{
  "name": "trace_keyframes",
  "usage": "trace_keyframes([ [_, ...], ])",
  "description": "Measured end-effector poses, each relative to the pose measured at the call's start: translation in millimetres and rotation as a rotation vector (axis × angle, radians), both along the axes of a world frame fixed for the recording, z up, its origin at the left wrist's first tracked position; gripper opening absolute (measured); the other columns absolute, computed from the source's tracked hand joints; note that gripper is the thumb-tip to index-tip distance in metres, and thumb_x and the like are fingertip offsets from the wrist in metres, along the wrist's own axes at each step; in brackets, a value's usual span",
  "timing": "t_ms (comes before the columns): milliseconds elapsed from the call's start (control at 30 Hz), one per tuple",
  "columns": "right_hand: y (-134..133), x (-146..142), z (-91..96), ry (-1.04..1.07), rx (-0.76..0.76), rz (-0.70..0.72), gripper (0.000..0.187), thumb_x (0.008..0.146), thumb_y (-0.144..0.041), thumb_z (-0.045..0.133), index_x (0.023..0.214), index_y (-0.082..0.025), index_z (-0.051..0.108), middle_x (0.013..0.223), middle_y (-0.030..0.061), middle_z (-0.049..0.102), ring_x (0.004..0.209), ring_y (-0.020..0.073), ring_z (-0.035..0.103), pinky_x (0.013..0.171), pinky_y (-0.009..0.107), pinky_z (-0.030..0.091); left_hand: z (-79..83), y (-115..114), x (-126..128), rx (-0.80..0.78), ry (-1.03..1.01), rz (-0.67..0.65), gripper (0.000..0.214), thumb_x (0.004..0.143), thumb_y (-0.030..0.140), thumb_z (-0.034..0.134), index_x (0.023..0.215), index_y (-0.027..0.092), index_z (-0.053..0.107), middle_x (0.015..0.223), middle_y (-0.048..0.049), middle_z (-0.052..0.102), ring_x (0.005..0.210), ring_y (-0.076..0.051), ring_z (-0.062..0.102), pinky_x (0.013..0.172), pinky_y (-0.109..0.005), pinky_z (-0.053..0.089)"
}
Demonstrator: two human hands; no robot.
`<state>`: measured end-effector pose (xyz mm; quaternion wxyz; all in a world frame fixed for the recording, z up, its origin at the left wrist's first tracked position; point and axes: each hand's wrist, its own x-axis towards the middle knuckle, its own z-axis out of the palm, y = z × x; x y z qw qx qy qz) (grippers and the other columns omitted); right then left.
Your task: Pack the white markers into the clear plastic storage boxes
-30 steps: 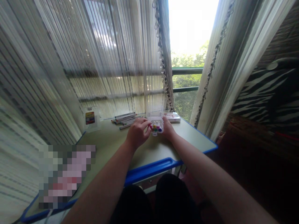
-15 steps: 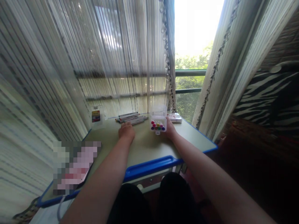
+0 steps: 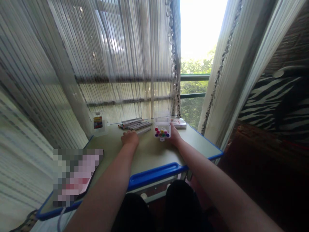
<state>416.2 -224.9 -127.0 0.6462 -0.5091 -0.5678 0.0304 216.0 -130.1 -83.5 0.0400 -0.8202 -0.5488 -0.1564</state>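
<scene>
My right hand (image 3: 174, 134) is wrapped round the right side of a clear plastic case (image 3: 162, 139), whose lid stands open at the back. Several markers with coloured round ends (image 3: 162, 132) sit inside it, ends facing me. My left hand (image 3: 129, 138) is closed, knuckles up, at the near side of a loose pile of grey markers (image 3: 134, 123). One marker (image 3: 144, 130) sticks out to the right from its fingers, a little apart from the pile. The fingertips themselves are hidden behind the hand.
A clear box with a yellow and dark label (image 3: 98, 122) stands at the back left of the table (image 3: 149, 154). A flat white pack (image 3: 180, 123) lies behind my right hand. A blurred-out flat object (image 3: 79, 177) lies at the left edge. Curtains (image 3: 125, 64) hang behind.
My left hand has drawn slightly back from the pile, and one marker has come away with it. My right hand still holds the case. The view has shifted a little.
</scene>
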Motion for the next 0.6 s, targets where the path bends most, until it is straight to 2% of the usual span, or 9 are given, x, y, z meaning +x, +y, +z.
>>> trace_keyframes([
  [100,2,4,-1.3,-0.037,0.023,-0.066,0.044,0.058,-0.033,0.071,0.094,-0.022,0.049,0.082,0.0032,0.064,0.074,0.0209,0.061,0.072,0.037,0.051,6.6,-8,5,0.11,-0.135,-0.121,0.029,0.086,0.025,0.04,0.105,0.013,0.059,0.105,-0.0172,0.063,0.094,-0.029,0.061,0.076,-0.038,0.047],
  [233,3,8,-3.0,-0.094,0.05,-0.207,0.044,0.059,-0.032,0.071,0.096,-0.021,0.05,0.09,0.0074,0.062,0.083,0.0244,0.06,0.077,0.04,0.05,14.9,-19,8,0.399,-0.45,-0.345,0.022,0.083,0.031,0.048,0.096,0.016,0.058,0.086,-0.0093,0.066,0.079,-0.021,0.062,0.071,-0.03,0.046],
  [333,4,10,-4.6,-0.091,0.05,-0.211,0.041,0.062,-0.033,0.067,0.096,-0.021,0.049,0.092,0.0075,0.061,0.085,0.0243,0.06,0.077,0.04,0.049,20.1,-28,7,0.63,-0.66,-0.481,0.018,0.082,0.034,0.051,0.085,0.017,0.056,0.069,-0.003,0.06,0.065,-0.016,0.057,0.065,-0.026,0.045],
  [400,5,10,-5.4,-0.09,0.045,-0.199,0.044,0.061,-0.034,0.068,0.097,-0.021,0.047,0.091,0.007,0.061,0.083,0.0239,0.06,0.076,0.04,0.049,23.8,-35,4,0.744,-0.778,-0.528,0.016,0.083,0.033,0.051,0.083,0.017,0.053,0.07,-0.002,0.057,0.063,-0.014,0.055,0.064,-0.025,0.044],
  [467,6,10,-5.8,-0.088,0.04,-0.195,0.047,0.059,-0.035,0.069,0.098,-0.021,0.047,0.091,0.0067,0.061,0.082,0.0236,0.06,0.076,0.039,0.049,27.2,-41,2,0.795,-0.872,-0.56,0.014,0.085,0.031,0.05,0.086,0.017,0.051,0.077,-0.0031,0.058,0.067,-0.013,0.055,0.066,-0.025,0.044],
  [600,5,9,-5.4,-0.065,-0.002,-0.182,0.048,0.06,-0.036,0.069,0.1,-0.02,0.046,0.093,0.0058,0.062,0.087,0.023,0.061,0.076,0.036,0.049,29.5,-48,-1,0.77,-1.013,-0.608,0.017,0.088,0.031,0.046,0.099,0.018,0.046,0.088,-0.0046,0.057,0.075,-0.014,0.058,0.067,-0.026,0.046],
])
